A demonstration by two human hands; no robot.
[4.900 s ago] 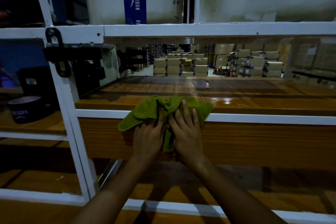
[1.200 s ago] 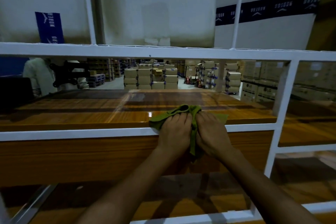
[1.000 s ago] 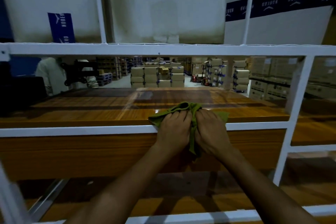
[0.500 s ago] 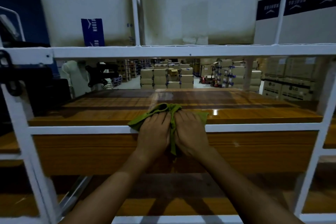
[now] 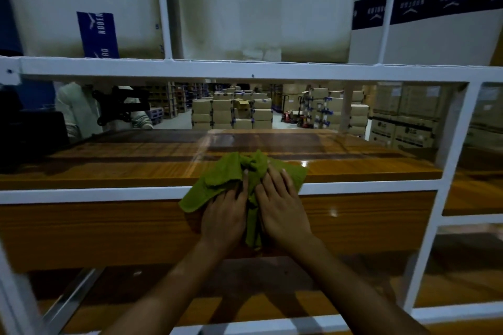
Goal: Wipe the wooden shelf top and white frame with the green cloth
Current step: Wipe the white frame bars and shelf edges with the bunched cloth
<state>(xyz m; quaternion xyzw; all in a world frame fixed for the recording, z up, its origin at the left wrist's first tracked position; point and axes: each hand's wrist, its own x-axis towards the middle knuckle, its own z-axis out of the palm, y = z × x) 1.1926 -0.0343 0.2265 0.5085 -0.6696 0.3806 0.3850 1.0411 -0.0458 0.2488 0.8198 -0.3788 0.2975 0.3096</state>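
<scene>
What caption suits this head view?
Left hand and right hand press the green cloth onto the white frame rail fronting the wooden shelf.

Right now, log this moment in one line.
step: wiping | left hand: pressing green cloth | right hand: pressing it | cloth over white frame, onto wooden shelf top
</scene>
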